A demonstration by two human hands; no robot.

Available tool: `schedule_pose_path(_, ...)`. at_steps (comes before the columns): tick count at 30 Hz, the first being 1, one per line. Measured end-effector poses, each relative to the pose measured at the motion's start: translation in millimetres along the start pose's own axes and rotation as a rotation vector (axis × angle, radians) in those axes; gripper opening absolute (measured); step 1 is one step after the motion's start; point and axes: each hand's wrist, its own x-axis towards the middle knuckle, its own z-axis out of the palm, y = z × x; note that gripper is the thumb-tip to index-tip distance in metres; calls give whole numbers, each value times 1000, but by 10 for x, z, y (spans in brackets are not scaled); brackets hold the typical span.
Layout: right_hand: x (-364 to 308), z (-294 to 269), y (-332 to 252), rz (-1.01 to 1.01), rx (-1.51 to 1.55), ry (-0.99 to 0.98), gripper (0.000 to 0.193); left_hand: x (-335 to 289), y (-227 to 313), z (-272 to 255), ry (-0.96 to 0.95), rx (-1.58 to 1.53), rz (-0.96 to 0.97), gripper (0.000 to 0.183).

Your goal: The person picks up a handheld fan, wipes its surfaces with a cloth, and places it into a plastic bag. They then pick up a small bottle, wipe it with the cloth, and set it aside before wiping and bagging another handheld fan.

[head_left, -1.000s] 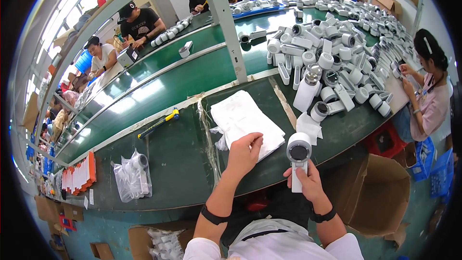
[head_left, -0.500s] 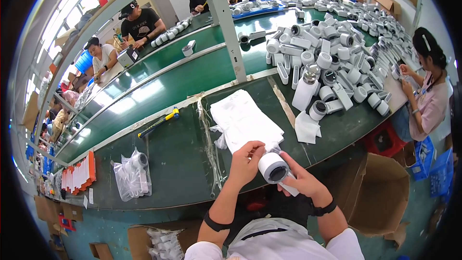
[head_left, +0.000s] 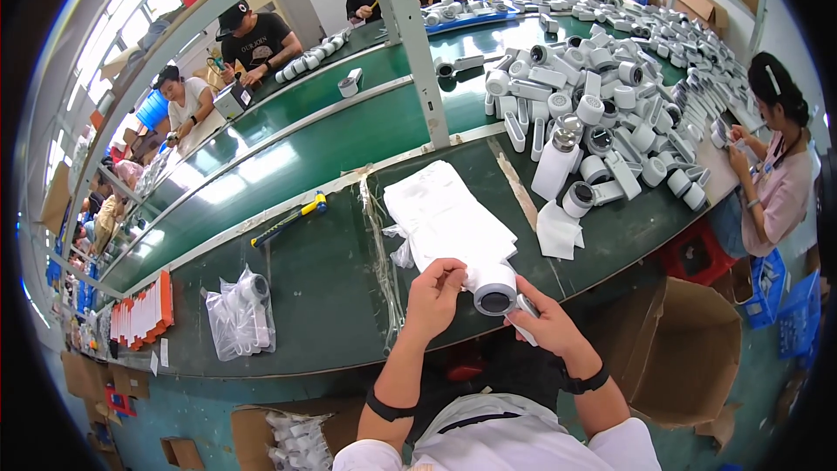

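In front of me my right hand (head_left: 547,324) grips the handle of a white handheld device (head_left: 506,283). Its round head carries a grey ring and a dark round face, turned toward me. At the left side of that head, my left hand (head_left: 438,296) has thumb and fingers pinched together; what they hold, if anything, is too small to make out. Just beyond lies a stack of white sheets or bags (head_left: 440,209) on the green table (head_left: 323,296). Right of the stack are a white cloth (head_left: 558,231), a pump bottle (head_left: 555,161) and another such device (head_left: 578,199).
A large pile of similar devices (head_left: 602,105) covers the table's right. To the left lie a yellow-and-black hammer (head_left: 292,218) and a bagged bundle of devices (head_left: 240,314). A metal post (head_left: 414,52) rises ahead; an open carton (head_left: 684,358) stands at right. Co-workers sit around.
The device's head has tipped and swung, its dark face now lower. My left fingers have drawn closer into a pinch beside it. On the belt, a device has shifted slightly right.
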Motion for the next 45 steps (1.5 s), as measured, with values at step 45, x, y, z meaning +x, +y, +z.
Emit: schedule_pose_path(45, 45, 204, -140, -67, -625, 319, 70, -202, 131, 342, 25, 832, 774, 20)
